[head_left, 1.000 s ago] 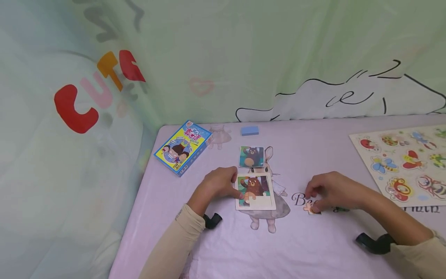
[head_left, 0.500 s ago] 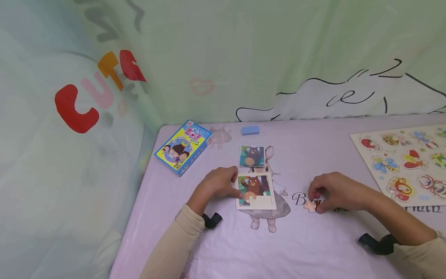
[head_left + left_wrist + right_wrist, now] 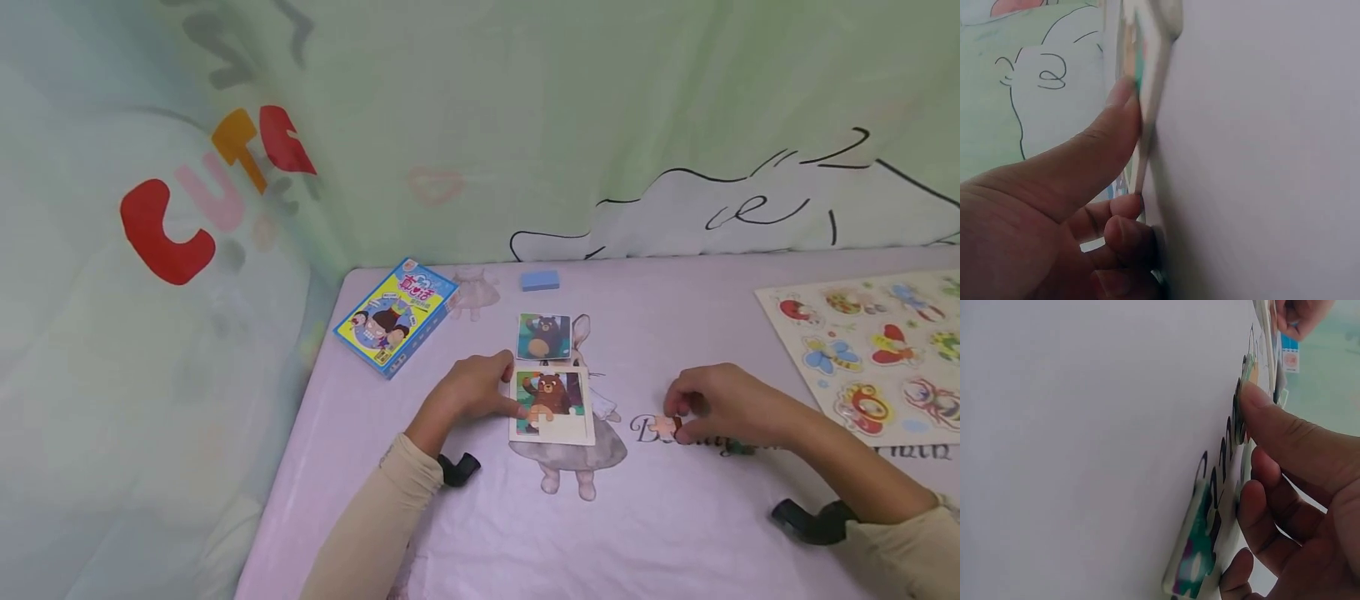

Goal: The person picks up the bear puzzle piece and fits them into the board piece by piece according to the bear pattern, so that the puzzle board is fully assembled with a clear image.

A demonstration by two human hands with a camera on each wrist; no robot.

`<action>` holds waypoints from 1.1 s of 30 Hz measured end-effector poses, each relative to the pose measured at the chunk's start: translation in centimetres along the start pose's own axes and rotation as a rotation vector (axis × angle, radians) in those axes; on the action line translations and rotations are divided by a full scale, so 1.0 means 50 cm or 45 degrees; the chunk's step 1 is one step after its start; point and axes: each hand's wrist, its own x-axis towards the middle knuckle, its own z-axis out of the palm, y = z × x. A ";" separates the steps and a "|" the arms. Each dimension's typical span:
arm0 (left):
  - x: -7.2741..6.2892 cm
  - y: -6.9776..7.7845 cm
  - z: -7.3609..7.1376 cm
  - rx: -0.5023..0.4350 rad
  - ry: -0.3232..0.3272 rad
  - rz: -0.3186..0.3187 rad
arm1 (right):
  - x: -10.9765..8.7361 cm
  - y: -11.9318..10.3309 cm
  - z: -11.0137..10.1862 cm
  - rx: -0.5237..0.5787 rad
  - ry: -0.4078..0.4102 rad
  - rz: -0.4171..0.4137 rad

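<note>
A puzzle board with a brown bear picture lies mid-table; its lower right part shows bare backing. My left hand holds the board at its left side, thumb over the front and fingers at the edge. Off to the right, my right hand pinches a puzzle piece, peach and brown, between thumb and fingers. Under that hand lies another puzzle piece, green and purple, mostly hidden in the head view. Just behind the board is a card with the same bear.
A blue and yellow card-game box stands at the back left. Near the back edge sits a small blue block. A large board with insect pictures occupies the right side. Curtains rise behind the table.
The pinched piece has turned and moved slightly away from me with the right hand. The puzzle board, held by my left hand, has shifted a little toward the card.
</note>
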 end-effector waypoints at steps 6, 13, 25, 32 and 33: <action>0.003 0.007 0.002 0.030 0.024 0.004 | 0.006 0.003 -0.001 0.011 -0.006 0.001; 0.003 0.006 0.000 0.033 0.006 -0.020 | 0.019 0.004 -0.009 0.045 -0.033 -0.053; 0.006 -0.001 -0.003 0.012 -0.016 0.011 | 0.072 -0.051 0.000 0.249 -0.037 -0.145; 0.008 -0.002 -0.001 0.018 -0.024 -0.004 | 0.098 -0.095 0.013 0.333 -0.042 -0.215; 0.007 -0.002 -0.001 0.018 -0.024 -0.005 | 0.101 -0.100 0.015 0.341 -0.044 -0.219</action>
